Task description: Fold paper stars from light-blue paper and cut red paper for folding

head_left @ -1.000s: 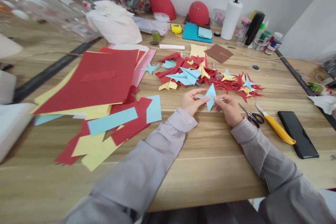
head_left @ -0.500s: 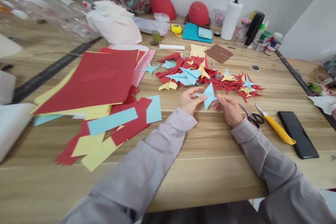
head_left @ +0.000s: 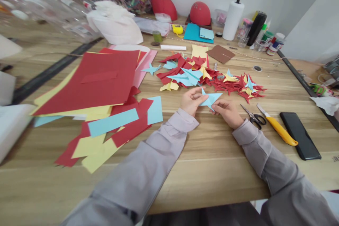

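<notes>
A light blue folded paper star (head_left: 211, 99) is held between both hands, above the wooden table. My left hand (head_left: 192, 101) pinches its left side, thumb on top. The fingers of my right hand (head_left: 226, 111) are closed on its lower point. Just beyond lies a heap of folded red pieces (head_left: 230, 85), with blue and yellow ones among them. A separate blue star (head_left: 151, 69) rests left of the heap.
Red sheets (head_left: 106, 77) and loose paper strips (head_left: 113, 122) cover the left side. On the right lie scissors (head_left: 255, 118), a yellow cutter (head_left: 282, 130) and a black phone (head_left: 300, 136). A white bottle (head_left: 233, 21) stands behind.
The blue star has turned between my hands, so its long point now aims right. My right hand has shifted slightly left and down, from its right point to the lower one.
</notes>
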Available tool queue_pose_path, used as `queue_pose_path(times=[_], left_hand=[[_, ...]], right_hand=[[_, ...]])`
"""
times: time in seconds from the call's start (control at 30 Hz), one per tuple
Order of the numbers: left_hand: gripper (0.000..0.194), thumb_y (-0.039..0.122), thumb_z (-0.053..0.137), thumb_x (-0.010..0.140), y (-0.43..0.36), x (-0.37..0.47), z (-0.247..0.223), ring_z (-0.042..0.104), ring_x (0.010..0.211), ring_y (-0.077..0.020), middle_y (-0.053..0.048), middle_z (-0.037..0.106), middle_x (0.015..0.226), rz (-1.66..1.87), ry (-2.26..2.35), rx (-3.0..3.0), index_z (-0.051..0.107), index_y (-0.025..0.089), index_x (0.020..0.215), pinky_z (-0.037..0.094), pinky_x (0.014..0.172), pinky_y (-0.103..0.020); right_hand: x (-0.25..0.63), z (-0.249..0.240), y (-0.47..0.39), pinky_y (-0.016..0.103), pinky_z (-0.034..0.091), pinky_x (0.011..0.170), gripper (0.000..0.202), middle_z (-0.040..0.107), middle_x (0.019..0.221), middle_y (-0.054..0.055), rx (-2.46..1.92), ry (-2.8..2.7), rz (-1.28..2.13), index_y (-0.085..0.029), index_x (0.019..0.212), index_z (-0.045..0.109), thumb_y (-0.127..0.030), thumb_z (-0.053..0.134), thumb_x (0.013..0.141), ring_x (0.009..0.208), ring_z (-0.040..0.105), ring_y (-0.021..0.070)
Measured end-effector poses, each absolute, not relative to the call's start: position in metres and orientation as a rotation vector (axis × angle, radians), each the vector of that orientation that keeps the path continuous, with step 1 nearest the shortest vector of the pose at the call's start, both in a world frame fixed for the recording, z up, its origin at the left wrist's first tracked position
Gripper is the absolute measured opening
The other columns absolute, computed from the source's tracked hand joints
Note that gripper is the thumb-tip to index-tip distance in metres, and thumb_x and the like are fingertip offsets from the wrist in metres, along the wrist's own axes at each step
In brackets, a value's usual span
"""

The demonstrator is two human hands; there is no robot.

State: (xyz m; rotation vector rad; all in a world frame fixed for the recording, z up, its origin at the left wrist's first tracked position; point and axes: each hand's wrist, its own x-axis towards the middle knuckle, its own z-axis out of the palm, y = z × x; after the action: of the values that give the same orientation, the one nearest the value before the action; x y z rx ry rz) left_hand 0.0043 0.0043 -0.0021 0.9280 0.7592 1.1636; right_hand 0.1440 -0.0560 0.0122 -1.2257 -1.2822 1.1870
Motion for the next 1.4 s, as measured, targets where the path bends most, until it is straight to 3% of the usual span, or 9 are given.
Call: queue_pose_path(times=[0.23, 0.53, 0.83, 1.03, 1.2, 1.4], left_hand=[[0.058, 0.031, 0.083, 0.048, 0.0027, 0.0044, -0.0052, 0.056, 0.05, -0.0106, 0.004, 0.062, 0.057, 1.101, 0.789, 1.052, 0.064, 0.013, 0.1, 0.046, 0.05, -0.023], [0.058, 0.023, 0.083, 0.047, 0.0006, 0.0047, -0.0058, 0.063, 0.063, -0.0157, -0.002, 0.068, 0.07, 1.078, 0.784, 1.168, 0.064, 0.014, 0.101, 0.05, 0.061, -0.028], [0.059, 0.024, 0.082, 0.046, 0.003, 0.0052, -0.0047, 0.061, 0.057, -0.013, 0.0, 0.067, 0.066, 1.143, 0.753, 0.961, 0.062, 0.012, 0.1, 0.049, 0.055, -0.026], [0.047, 0.024, 0.084, 0.044, 0.0007, 0.0058, -0.0041, 0.063, 0.06, -0.0154, -0.003, 0.07, 0.069, 1.128, 0.764, 1.007, 0.065, 0.012, 0.085, 0.05, 0.053, -0.026], [0.05, 0.022, 0.085, 0.041, 0.0029, 0.0074, -0.0066, 0.061, 0.055, -0.0135, -0.002, 0.069, 0.065, 1.174, 0.786, 0.972, 0.065, 0.011, 0.085, 0.047, 0.048, -0.023], [0.048, 0.024, 0.085, 0.04, 0.0052, 0.008, -0.0066, 0.061, 0.056, -0.0124, -0.002, 0.069, 0.067, 1.234, 0.799, 0.896, 0.065, 0.011, 0.082, 0.047, 0.049, -0.023]], right_hand=[[0.1437, 0.0108, -0.0551, 0.022, 0.042, 0.048, 0.035, 0.063, 0.056, -0.002, -1.251, -1.151, 1.168, -0.018, 0.068, 0.059, -0.05, 0.073, 0.063, 0.049, 0.054, 0.0096], [0.1447, 0.0067, -0.0516, 0.022, 0.044, 0.047, 0.037, 0.064, 0.055, -0.001, -1.246, -1.02, 1.076, -0.018, 0.068, 0.062, -0.052, 0.075, 0.06, 0.048, 0.056, 0.0104], [0.1439, 0.0095, -0.055, 0.022, 0.042, 0.044, 0.038, 0.061, 0.052, 0.0, -1.287, -1.263, 1.094, -0.018, 0.057, 0.065, -0.054, 0.07, 0.066, 0.043, 0.052, 0.0089], [0.1434, 0.0094, -0.0549, 0.021, 0.041, 0.041, 0.042, 0.059, 0.049, -0.001, -1.314, -1.243, 1.09, -0.017, 0.057, 0.061, -0.057, 0.069, 0.066, 0.04, 0.05, 0.0087], [0.1439, 0.008, -0.0548, 0.019, 0.036, 0.037, 0.046, 0.054, 0.043, -0.004, -1.354, -1.273, 1.117, -0.017, 0.061, 0.059, -0.061, 0.064, 0.068, 0.035, 0.046, 0.0069], [0.1435, 0.008, -0.0544, 0.019, 0.041, 0.044, 0.047, 0.062, 0.055, -0.001, -1.326, -1.347, 1.165, -0.016, 0.069, 0.061, -0.062, 0.063, 0.068, 0.043, 0.051, 0.007]])
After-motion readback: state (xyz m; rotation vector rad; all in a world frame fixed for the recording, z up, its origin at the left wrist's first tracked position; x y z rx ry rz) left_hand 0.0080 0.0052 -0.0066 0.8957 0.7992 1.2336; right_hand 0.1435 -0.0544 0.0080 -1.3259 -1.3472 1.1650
